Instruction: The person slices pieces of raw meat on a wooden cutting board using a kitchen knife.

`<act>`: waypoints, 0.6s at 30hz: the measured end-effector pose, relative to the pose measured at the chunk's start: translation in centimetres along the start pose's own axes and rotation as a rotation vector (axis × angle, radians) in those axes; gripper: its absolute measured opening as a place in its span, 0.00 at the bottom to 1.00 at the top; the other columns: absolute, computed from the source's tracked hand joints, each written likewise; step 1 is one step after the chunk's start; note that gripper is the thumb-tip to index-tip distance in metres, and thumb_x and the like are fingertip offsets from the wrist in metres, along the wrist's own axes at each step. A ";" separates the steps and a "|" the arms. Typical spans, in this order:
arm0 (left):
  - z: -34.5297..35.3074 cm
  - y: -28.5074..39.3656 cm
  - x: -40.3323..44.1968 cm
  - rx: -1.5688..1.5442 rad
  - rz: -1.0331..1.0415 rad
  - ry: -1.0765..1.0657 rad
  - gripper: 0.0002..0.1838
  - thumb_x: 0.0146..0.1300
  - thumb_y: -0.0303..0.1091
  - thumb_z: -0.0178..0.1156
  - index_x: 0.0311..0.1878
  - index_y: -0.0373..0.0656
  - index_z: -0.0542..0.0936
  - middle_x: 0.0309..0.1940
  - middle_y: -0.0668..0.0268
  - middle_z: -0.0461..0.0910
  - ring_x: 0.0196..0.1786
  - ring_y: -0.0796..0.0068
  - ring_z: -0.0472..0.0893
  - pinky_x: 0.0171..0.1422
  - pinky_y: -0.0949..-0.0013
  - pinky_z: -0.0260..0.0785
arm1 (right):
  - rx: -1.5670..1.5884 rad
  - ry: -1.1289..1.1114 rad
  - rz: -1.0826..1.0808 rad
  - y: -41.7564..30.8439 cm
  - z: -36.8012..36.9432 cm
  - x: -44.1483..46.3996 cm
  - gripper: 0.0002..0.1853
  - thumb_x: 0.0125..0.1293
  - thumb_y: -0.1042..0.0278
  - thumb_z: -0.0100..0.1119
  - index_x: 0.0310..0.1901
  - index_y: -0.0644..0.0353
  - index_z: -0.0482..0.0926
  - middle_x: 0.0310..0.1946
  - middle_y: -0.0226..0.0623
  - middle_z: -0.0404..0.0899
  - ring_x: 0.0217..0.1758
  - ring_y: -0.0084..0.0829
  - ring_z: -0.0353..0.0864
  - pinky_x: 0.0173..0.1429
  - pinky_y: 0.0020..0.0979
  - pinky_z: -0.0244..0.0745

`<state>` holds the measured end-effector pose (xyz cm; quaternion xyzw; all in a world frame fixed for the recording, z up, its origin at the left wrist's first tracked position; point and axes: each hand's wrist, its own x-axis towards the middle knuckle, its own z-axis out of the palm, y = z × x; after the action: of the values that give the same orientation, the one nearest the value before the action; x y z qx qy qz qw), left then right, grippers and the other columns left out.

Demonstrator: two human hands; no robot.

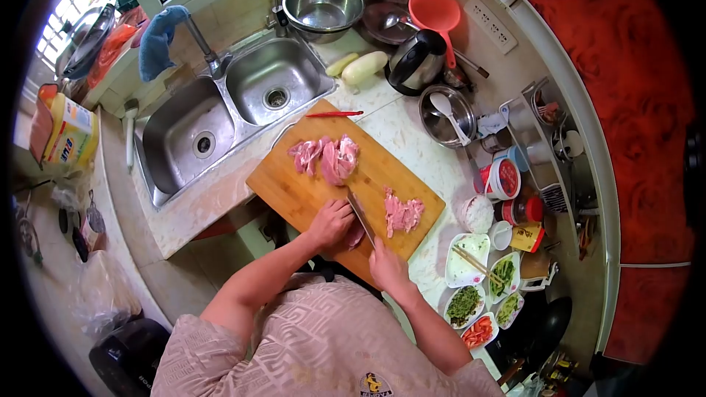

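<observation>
My right hand [388, 270] is wrapped round the handle of a kitchen knife [359, 212], whose blade points away from me over the wooden cutting board [294, 195]. Close to the blade's left side, my left hand [332, 222] presses with curled fingers on a piece of raw meat [355, 236], partly hidden beneath it. Larger chunks of raw meat [338, 161] lie on the board's far part. To the right of the knife is a small heap of cut meat [403, 213]. A red, slim, pen-like item [334, 114] rests along the board's far edge.
Beyond the board's left is a double sink [276, 77]. A kettle [415, 62], a steel pot [460, 106] and pale peeled vegetables [364, 67] stand at the back. On the right are bowls of chopped greens [465, 305], chopsticks [471, 259] and jars [504, 179].
</observation>
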<state>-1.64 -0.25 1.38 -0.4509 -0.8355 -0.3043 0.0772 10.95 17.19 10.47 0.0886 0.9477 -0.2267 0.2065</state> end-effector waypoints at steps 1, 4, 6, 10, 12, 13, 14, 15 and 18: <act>0.1 -0.1 -0.2 0.000 -0.010 -0.043 0.07 0.56 0.31 0.61 0.38 0.43 0.83 0.43 0.64 0.82 0.50 0.65 0.80 0.55 0.62 0.70 | 0.000 -0.013 0.002 -0.2 0.2 0.8 0.19 0.75 0.64 0.50 0.61 0.64 0.73 0.38 0.61 0.84 0.40 0.64 0.84 0.46 0.61 0.77; 0.6 -0.4 -0.1 0.025 0.011 0.049 0.10 0.55 0.31 0.63 0.41 0.43 0.85 0.47 0.65 0.84 0.50 0.66 0.81 0.54 0.62 0.71 | 0.055 0.068 0.020 0.7 0.7 1.3 0.17 0.74 0.63 0.51 0.59 0.63 0.74 0.35 0.63 0.84 0.40 0.66 0.83 0.45 0.63 0.76; 1.2 -0.4 0.2 0.021 0.024 0.135 0.12 0.54 0.31 0.64 0.42 0.43 0.86 0.49 0.66 0.85 0.49 0.67 0.81 0.53 0.62 0.71 | 0.118 0.131 0.136 1.8 -0.3 1.5 0.16 0.74 0.63 0.50 0.57 0.64 0.74 0.36 0.62 0.84 0.39 0.65 0.84 0.45 0.63 0.77; 1.0 -0.5 -0.5 0.001 0.062 0.173 0.11 0.55 0.31 0.64 0.42 0.44 0.86 0.49 0.67 0.85 0.49 0.68 0.81 0.53 0.62 0.71 | 0.099 0.121 0.075 2.2 -1.8 0.2 0.16 0.74 0.62 0.52 0.57 0.62 0.75 0.36 0.62 0.84 0.40 0.66 0.83 0.45 0.62 0.76; 0.9 -0.2 -0.5 -0.003 0.070 0.145 0.08 0.55 0.31 0.63 0.39 0.44 0.85 0.47 0.66 0.84 0.50 0.67 0.81 0.54 0.63 0.71 | 0.062 0.090 -0.008 1.9 -1.3 -1.2 0.18 0.74 0.62 0.53 0.59 0.62 0.74 0.36 0.60 0.84 0.39 0.66 0.83 0.44 0.62 0.77; 0.5 -0.1 -0.4 -0.004 0.058 0.104 0.07 0.55 0.31 0.63 0.37 0.44 0.84 0.46 0.65 0.84 0.50 0.67 0.81 0.55 0.63 0.71 | 0.034 0.063 -0.025 1.4 -1.4 -1.9 0.18 0.74 0.62 0.53 0.60 0.62 0.73 0.36 0.60 0.84 0.38 0.65 0.83 0.44 0.62 0.78; 0.2 -0.2 -0.3 -0.002 0.045 0.064 0.05 0.55 0.31 0.63 0.35 0.44 0.83 0.45 0.65 0.84 0.51 0.67 0.81 0.55 0.63 0.71 | 0.006 0.035 -0.045 1.1 -1.5 -2.5 0.19 0.74 0.62 0.53 0.60 0.62 0.73 0.36 0.59 0.84 0.38 0.65 0.83 0.44 0.61 0.78; 0.2 -0.4 -0.2 -0.004 0.052 0.071 0.04 0.55 0.31 0.63 0.34 0.44 0.82 0.45 0.64 0.83 0.51 0.66 0.81 0.56 0.62 0.70 | -0.014 0.056 -0.068 1.0 -1.3 -3.1 0.20 0.73 0.63 0.53 0.62 0.61 0.72 0.37 0.59 0.84 0.37 0.63 0.84 0.42 0.60 0.79; 0.3 -0.4 -0.2 -0.014 0.074 0.087 0.04 0.54 0.32 0.63 0.32 0.44 0.80 0.44 0.61 0.82 0.52 0.64 0.81 0.57 0.61 0.70 | -0.060 0.027 -0.032 1.4 -0.5 -3.2 0.19 0.73 0.63 0.53 0.61 0.61 0.72 0.39 0.58 0.84 0.37 0.63 0.84 0.41 0.60 0.79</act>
<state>-1.82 -0.33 0.90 -0.4683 -0.8121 -0.3264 0.1213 14.06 18.47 11.75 0.0706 0.9580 -0.2004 0.1926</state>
